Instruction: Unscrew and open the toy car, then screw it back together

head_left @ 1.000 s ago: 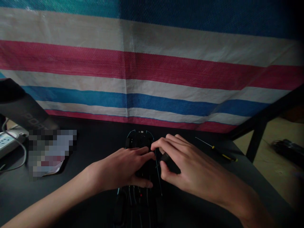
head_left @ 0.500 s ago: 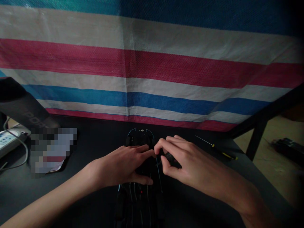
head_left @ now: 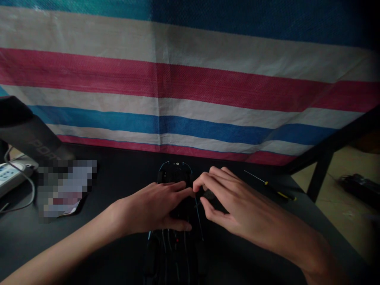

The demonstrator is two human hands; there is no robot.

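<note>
A long black toy car chassis (head_left: 176, 259) with light-blue edging, thin lines and a small red spot lies on the dark table in the middle. My left hand (head_left: 157, 206) reaches across it, fingers on the far part and thumb on the near side, closed over the body. At its right edge my right hand (head_left: 225, 198) is curled, thumb and forefinger around a small dark ribbed wheel (head_left: 208, 194). A thin dark rod juts from the wheel toward the car. Fingers and dim light hide much of the wheel and the car's middle.
To the right lies a yellow-and-black screwdriver (head_left: 279, 190). At left are a phone-like flat item (head_left: 69, 194), partly blurred out, a grey bottle (head_left: 44, 138) lying tilted, and a white power strip (head_left: 12, 174) with a cable. A striped sheet (head_left: 190, 87) hangs behind the table.
My right hand has turned slightly, its thumb and knuckles shifting, and the ribbed wheel shows at a different angle. My left hand and the car stay in place.
</note>
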